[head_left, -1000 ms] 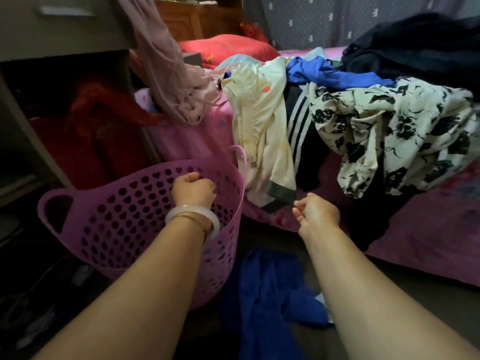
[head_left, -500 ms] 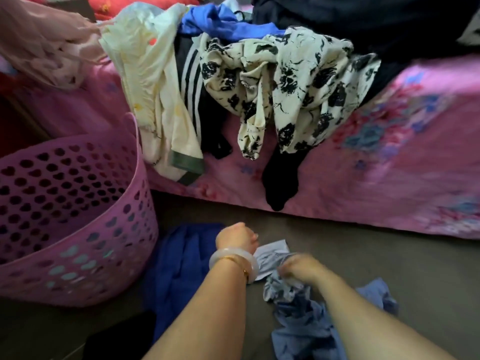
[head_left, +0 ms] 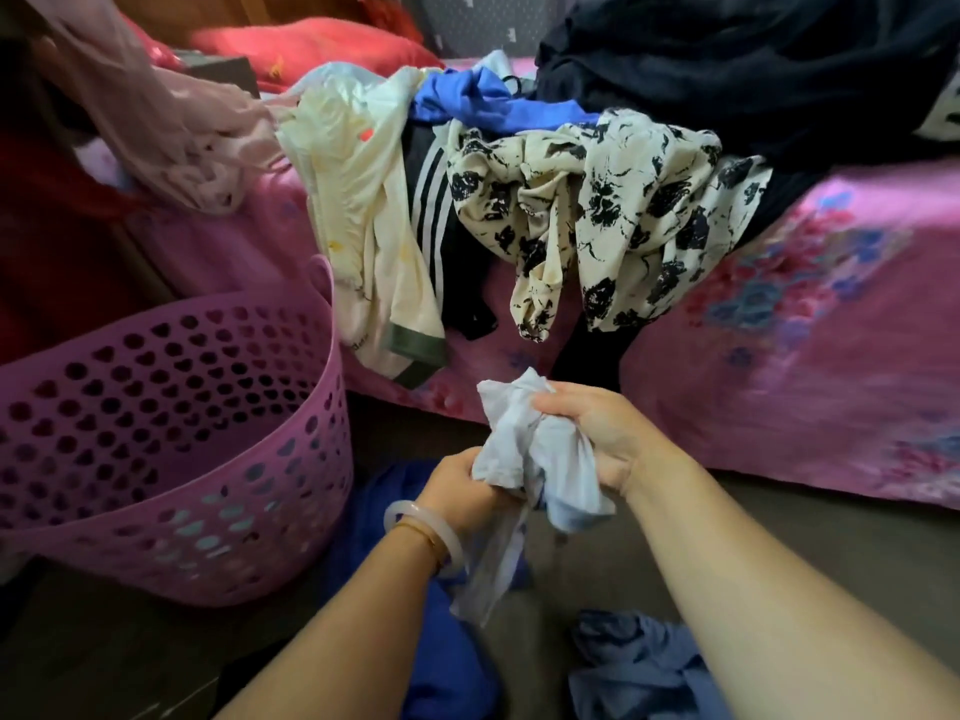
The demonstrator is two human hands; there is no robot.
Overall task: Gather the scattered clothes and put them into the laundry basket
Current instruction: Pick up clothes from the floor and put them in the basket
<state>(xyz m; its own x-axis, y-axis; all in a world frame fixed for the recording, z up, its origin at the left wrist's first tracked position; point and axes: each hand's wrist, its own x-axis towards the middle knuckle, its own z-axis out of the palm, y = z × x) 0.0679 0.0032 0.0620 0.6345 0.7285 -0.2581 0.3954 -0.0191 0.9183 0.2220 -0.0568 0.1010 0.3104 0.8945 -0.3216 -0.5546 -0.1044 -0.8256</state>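
A pale blue-white garment (head_left: 524, 449) is bunched between both hands, above the floor in front of the bed. My left hand (head_left: 460, 485), with a white bangle on the wrist, grips its lower part; my right hand (head_left: 597, 433) grips its upper part. The purple perforated laundry basket (head_left: 171, 449) stands on the floor to the left, apart from the hands. A dark blue garment (head_left: 441, 641) lies on the floor under my left arm, and a grey-blue one (head_left: 639, 667) lies lower right. A cream shirt (head_left: 363, 210) and a floral black-and-cream garment (head_left: 613, 210) hang over the bed edge.
The bed with a pink flowered cover (head_left: 810, 356) fills the right and back. On it lie a black striped garment (head_left: 441, 220), a bright blue one (head_left: 478, 101), a dark pile (head_left: 753, 70) and a red pillow (head_left: 311, 44). A pink cloth (head_left: 171, 132) hangs at left.
Both hands went from the basket rim down to the floor, took hold of the pale garment and have lifted it up off the floor.
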